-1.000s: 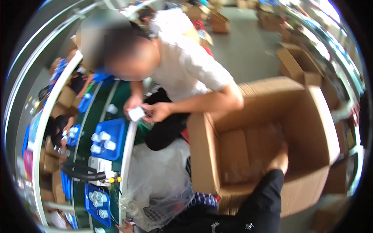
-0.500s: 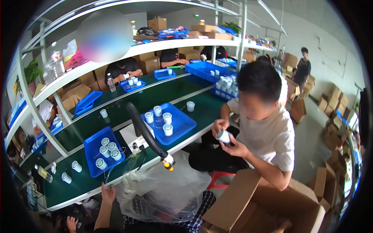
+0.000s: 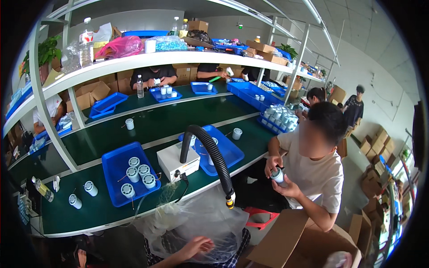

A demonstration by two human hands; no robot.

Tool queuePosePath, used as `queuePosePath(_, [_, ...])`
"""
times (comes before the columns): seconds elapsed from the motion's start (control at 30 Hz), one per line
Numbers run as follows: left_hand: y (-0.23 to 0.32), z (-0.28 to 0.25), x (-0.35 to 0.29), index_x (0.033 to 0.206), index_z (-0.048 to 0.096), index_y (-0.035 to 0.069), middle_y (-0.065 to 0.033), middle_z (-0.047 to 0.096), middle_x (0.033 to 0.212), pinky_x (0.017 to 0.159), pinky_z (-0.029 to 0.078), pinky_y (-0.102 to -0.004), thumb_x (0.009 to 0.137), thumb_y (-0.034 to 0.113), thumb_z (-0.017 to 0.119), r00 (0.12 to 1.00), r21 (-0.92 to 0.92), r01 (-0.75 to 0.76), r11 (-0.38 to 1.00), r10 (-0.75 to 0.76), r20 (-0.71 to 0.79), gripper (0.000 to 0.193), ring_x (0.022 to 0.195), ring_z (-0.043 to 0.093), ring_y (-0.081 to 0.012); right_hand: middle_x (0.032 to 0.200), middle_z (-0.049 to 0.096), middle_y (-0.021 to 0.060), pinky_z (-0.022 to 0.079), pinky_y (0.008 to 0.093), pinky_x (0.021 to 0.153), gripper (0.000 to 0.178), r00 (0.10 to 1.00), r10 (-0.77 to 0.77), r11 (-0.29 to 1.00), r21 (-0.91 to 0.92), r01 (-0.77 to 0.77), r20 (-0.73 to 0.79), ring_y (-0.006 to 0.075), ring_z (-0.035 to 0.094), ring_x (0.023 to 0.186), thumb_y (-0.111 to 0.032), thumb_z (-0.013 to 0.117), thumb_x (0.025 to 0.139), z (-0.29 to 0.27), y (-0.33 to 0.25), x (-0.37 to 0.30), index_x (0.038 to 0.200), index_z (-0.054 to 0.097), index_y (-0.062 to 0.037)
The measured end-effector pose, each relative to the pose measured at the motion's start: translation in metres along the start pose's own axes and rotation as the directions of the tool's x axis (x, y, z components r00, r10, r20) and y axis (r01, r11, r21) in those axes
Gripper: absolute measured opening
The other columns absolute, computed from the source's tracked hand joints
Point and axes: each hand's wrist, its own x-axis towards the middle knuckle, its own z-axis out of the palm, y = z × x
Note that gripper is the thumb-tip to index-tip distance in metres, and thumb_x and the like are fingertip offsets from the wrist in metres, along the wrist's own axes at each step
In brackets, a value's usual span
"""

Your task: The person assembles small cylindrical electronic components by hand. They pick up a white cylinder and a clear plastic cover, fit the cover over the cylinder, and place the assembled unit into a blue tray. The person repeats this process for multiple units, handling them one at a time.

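My left hand (image 3: 199, 247) is over my lap, in front of a clear plastic bag (image 3: 196, 219) draped there. Its fingers are loosely bent and apart from the thumb, with nothing visible in them. Low on the right, inside an open cardboard box (image 3: 279, 236), a blurred pale pink shape appears to be my right hand (image 3: 338, 260); its fingers and anything in them cannot be made out. Several white cylindrical units with slotted tops and thin wires, one a white unit (image 3: 128, 190), stand in a blue tray (image 3: 111, 167) on the green bench.
A white box-shaped machine (image 3: 167, 167) carries a black flexible hose (image 3: 210, 147) that arches toward me. Behind it lies another blue tray (image 3: 234, 154) with units. A co-worker (image 3: 313, 174) at right holds a white unit (image 3: 278, 175). A bottle (image 3: 42, 190) stands far left.
My left hand has moved from the bench's front edge rightward and down to the plastic bag. The view has shifted, and a pale pink blur now shows in the cardboard box.
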Motion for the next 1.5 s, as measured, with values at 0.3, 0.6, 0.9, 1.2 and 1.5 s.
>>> queuePosePath(0.3, [-0.014, 0.039, 0.006, 0.124, 0.043, 0.004, -0.0086, 0.052, 0.116, 0.085, 0.043, -0.0302, 0.093, 0.034, 0.044, 0.880, 0.333, -0.163, 0.929, -0.016, 0.474, 0.044, 0.104, 0.052, -0.0180, 0.089, 0.063, 0.0056, 0.045, 0.0248, 0.076, 0.022, 0.655, -0.382, 0.891, 0.448, 0.074, 0.652, 0.0112, 0.056, 0.084, -0.009, 0.059, 0.083, 0.316, -0.037, -0.087, 0.101, 0.058, 0.0026])
queuePosePath(0.6, [-0.011, -0.030, -0.027, 0.123, 0.045, 0.007, -0.0114, 0.052, 0.117, 0.093, 0.038, -0.0423, 0.092, 0.042, 0.039, 0.980, -0.582, -0.156, 0.798, 0.200, 0.011, 0.047, 0.106, 0.051, -0.0242, 0.097, 0.064, 0.0101, 0.044, 0.0308, 0.084, 0.026, 0.652, -0.556, 0.816, 0.486, 0.312, 0.515, 0.0172, 0.059, 0.091, -0.012, 0.059, 0.082, 0.418, -0.055, -0.094, 0.105, 0.058, -0.0002])
queuePosePath(0.9, [-0.001, -0.060, -0.026, 0.121, 0.047, 0.006, -0.0118, 0.057, 0.112, 0.088, 0.042, -0.0476, 0.089, 0.049, 0.037, 0.977, -0.778, -0.021, 0.627, 0.176, 0.116, 0.054, 0.104, 0.055, -0.0290, 0.070, 0.056, 0.0020, 0.043, 0.0216, 0.060, 0.017, 0.628, -0.573, 0.806, 0.501, 0.316, 0.526, 0.0046, 0.048, 0.067, -0.016, 0.055, 0.089, 0.454, -0.113, -0.100, 0.087, 0.056, 0.0012])
queuePosePath(1.2, [0.006, -0.101, -0.061, 0.114, 0.051, 0.004, -0.0160, 0.060, 0.104, 0.067, 0.050, -0.0389, 0.089, 0.046, 0.037, 0.976, -0.666, -0.155, 0.729, 0.216, 0.010, 0.052, 0.091, 0.060, -0.0272, 0.075, 0.049, 0.0091, 0.036, 0.0234, 0.056, 0.011, 0.515, -0.851, 0.314, 0.683, 0.659, -0.105, 0.0116, 0.042, 0.063, -0.008, 0.043, 0.089, 0.461, -0.130, -0.110, 0.084, 0.047, 0.0006])
queuePosePath(1.5, [0.035, -0.138, -0.128, 0.109, 0.053, 0.006, -0.0144, 0.060, 0.100, 0.059, 0.045, -0.0325, 0.087, 0.055, 0.038, 0.865, -0.557, -0.484, 0.674, 0.272, -0.422, 0.056, 0.076, 0.058, -0.0232, 0.100, 0.058, 0.0148, 0.039, 0.0409, 0.076, 0.031, 0.226, -0.480, 0.339, -0.058, 0.939, 0.847, 0.0300, 0.056, 0.092, -0.015, 0.061, 0.069, 0.597, 0.095, -0.020, 0.098, 0.056, -0.0064])
